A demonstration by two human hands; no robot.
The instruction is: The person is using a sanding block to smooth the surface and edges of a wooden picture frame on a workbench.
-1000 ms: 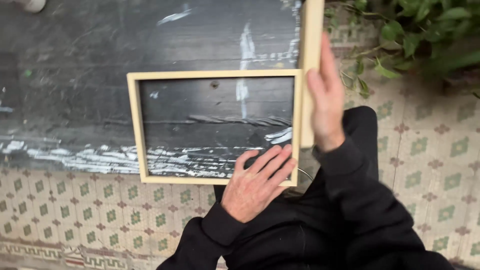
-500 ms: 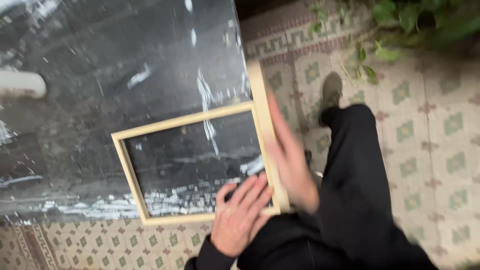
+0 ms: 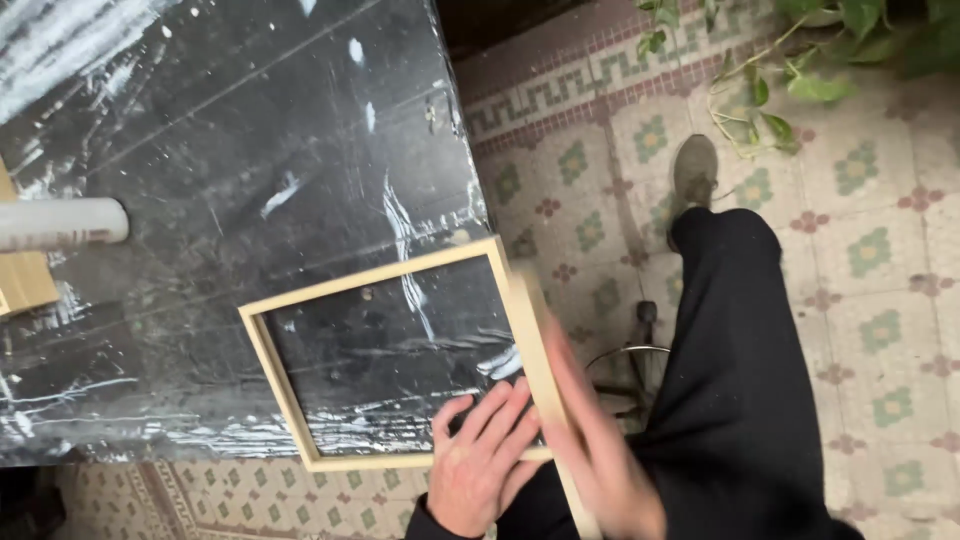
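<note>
At the worktop's (image 3: 200, 180) near corner the frame (image 3: 300, 300) lay flat, left hand (image 3: 480, 460) pressing it open-palmed while the blurred right hand (image 3: 600, 450) gripped a loose strip (image 3: 545, 385); overhanging the edge, it could have tipped off.

A black tabletop (image 3: 230, 130) (streaked with white smears) carries a pale wooden frame (image 3: 262, 345) lying flat near its front corner. A white cylinder (image 3: 60, 224) rests at the left edge, above a wooden block (image 3: 22, 280).
</note>
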